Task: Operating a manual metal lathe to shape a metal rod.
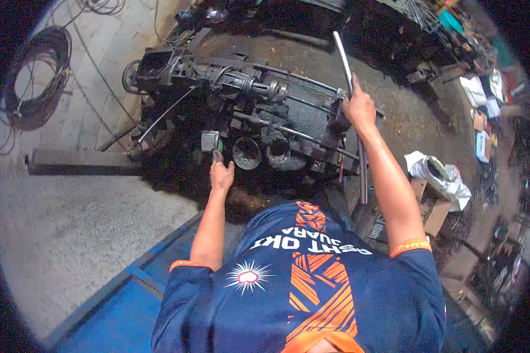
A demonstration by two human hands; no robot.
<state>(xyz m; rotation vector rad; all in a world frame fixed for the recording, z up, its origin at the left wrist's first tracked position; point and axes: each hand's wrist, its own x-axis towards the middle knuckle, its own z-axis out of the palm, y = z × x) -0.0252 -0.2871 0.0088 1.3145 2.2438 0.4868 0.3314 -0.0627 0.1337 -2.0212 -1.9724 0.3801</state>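
A black, greasy machine with shafts, rods and two round openings stands in front of me. My right hand is shut on a long grey metal lever that rises from the machine's right side. My left hand rests at the machine's near edge, its fingers touching a small grey block with a green part. Whether it grips that block is unclear.
A dark steel beam lies on the concrete floor at the left. Coiled cable hangs at the upper left. A white bag on a cardboard box sits to the right, with scrap metal beyond. A blue frame is by my left side.
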